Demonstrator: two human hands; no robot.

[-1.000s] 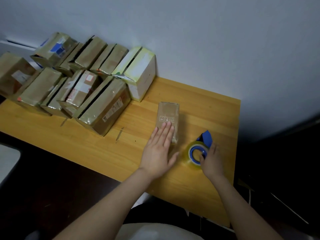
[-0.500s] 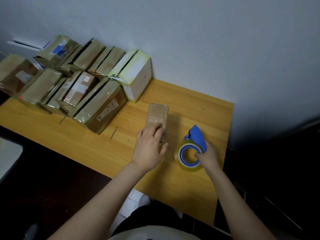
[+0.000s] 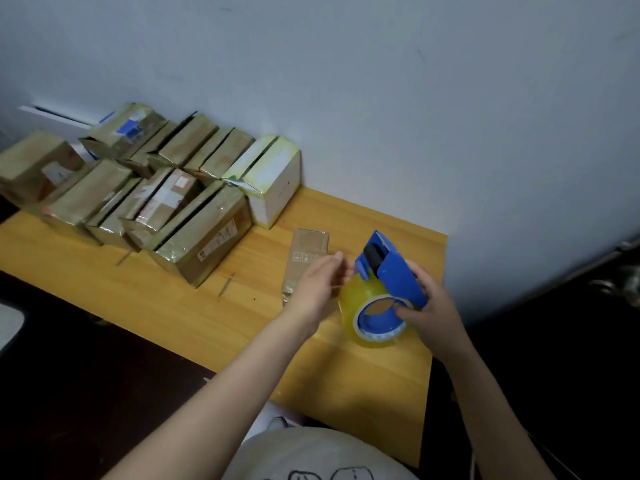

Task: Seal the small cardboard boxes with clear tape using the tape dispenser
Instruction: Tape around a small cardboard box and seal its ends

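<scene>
A small box (image 3: pixel 306 247) lies flat on the table (image 3: pixel 173 306). Just right of it, the right hand (image 3: pixel 433 313) grips a blue dispenser (image 3: pixel 394 268). The left hand (image 3: pixel 318 282), over the box's near end, narrows its fingers at the dispenser's mouth; whether they pinch tape is unclear. Taped parcels (image 3: pixel 204 233) crowd left of the box.

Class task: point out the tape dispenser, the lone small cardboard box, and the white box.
tape dispenser (image 3: pixel 398 271), head view, blue side plate.
small cardboard box (image 3: pixel 308 242), head view, top face.
white box (image 3: pixel 277 192), head view, white side face.
</scene>
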